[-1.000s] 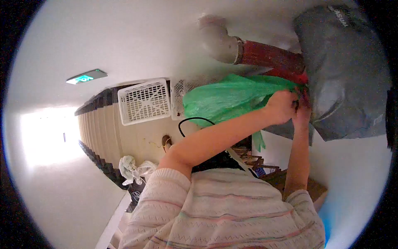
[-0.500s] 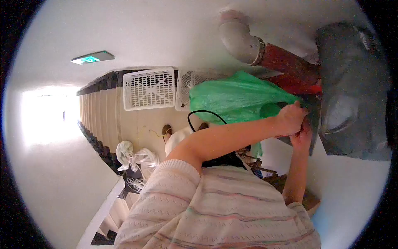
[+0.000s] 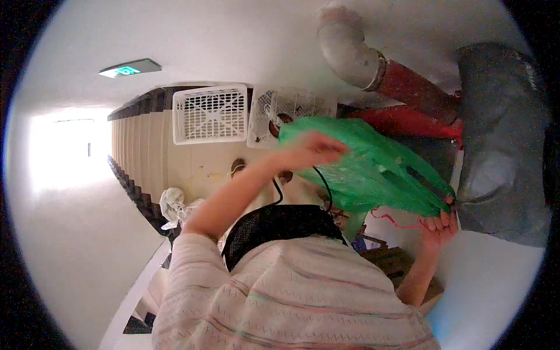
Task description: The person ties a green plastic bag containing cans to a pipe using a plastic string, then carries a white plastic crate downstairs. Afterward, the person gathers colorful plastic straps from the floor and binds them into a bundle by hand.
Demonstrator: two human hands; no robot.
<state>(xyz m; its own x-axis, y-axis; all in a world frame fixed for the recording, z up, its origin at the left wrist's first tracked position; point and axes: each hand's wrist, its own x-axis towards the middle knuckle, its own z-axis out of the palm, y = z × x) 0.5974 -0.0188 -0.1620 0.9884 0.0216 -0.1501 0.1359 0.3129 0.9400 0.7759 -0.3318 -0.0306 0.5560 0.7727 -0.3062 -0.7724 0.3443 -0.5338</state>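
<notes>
A green plastic bag (image 3: 373, 169) stretches across the middle of the head view, crumpled and partly see-through. At its narrow right end, my right hand (image 3: 440, 224) has its fingers closed on the gathered plastic. A thin red string (image 3: 396, 223) trails leftward from beside that hand. My left hand (image 3: 315, 150) is in front of the bag's left part and is smeared by motion. Its fingers are too blurred to tell whether they are open or closed, or whether they touch the plastic.
White plastic crates (image 3: 210, 115) stand beyond my feet. A grey pipe elbow (image 3: 350, 55) joins a red pipe (image 3: 417, 87) at the upper right. Beside it hangs a dark grey sheet (image 3: 501, 146). White bags (image 3: 173, 204) lie at left; wooden pieces (image 3: 388, 259) are near my right arm.
My left hand has moved left, away from my right hand. My right hand is lower and slightly right with the bag's end. The bag is drawn out toward it, and the red string now shows.
</notes>
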